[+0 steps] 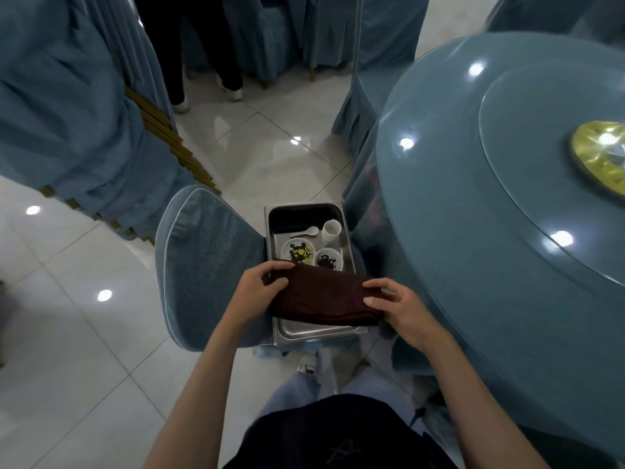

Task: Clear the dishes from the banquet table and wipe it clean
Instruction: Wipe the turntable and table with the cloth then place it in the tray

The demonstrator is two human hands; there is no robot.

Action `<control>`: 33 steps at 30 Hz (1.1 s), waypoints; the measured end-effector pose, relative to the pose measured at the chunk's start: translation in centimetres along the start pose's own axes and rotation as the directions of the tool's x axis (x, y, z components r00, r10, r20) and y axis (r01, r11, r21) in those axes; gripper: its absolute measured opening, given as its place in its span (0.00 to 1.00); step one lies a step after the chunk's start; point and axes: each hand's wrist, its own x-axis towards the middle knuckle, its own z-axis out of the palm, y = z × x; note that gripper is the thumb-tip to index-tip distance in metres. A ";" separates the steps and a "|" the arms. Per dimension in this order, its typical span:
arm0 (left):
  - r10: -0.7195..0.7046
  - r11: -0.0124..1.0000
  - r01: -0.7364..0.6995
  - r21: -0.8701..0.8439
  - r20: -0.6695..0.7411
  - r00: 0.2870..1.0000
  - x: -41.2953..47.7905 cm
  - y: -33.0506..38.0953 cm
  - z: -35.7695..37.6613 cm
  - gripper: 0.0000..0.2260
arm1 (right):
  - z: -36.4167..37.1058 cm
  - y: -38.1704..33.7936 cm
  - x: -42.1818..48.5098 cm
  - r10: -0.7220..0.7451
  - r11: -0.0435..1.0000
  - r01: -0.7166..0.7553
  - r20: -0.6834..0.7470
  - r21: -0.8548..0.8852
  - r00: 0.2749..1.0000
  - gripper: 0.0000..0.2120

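Observation:
A folded dark maroon cloth [321,296] lies across the near half of a steel tray [318,331] that rests on a blue-covered chair [206,265]. My left hand [260,286] grips the cloth's left end. At the right end, my right hand [395,306] pinches the cloth. Further back in the tray are a white plate with food scraps [297,250], a small bowl with dark scraps [327,258], a white cup [331,230] and a white spoon [306,232]. The round blue banquet table [456,231] stands to the right.
A glass turntable [527,147] with a gold centrepiece [600,157] sits on the table. More blue-covered chairs stand at the left and back. A person's legs [203,62] are at the far end of the tiled aisle. My own legs and shoe are below.

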 end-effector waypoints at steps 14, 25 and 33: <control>-0.317 0.946 0.314 0.075 0.024 0.948 0.9 -12.0 5.7 0.23 | -3.8 10.8 5.8 0.084 0.948 -0.107 -0.090 -0.300 0.992 0.22; -0.511 0.841 0.524 0.132 -0.121 0.851 6.3 -24.9 12.1 0.21 | -7.1 23.3 17.0 0.160 0.887 -0.211 -0.155 -0.411 0.975 0.21; -0.271 0.851 0.398 0.341 -0.364 0.891 9.6 -27.7 16.8 0.23 | -5.7 26.3 20.6 -0.067 0.850 -0.010 -0.126 -0.527 0.990 0.25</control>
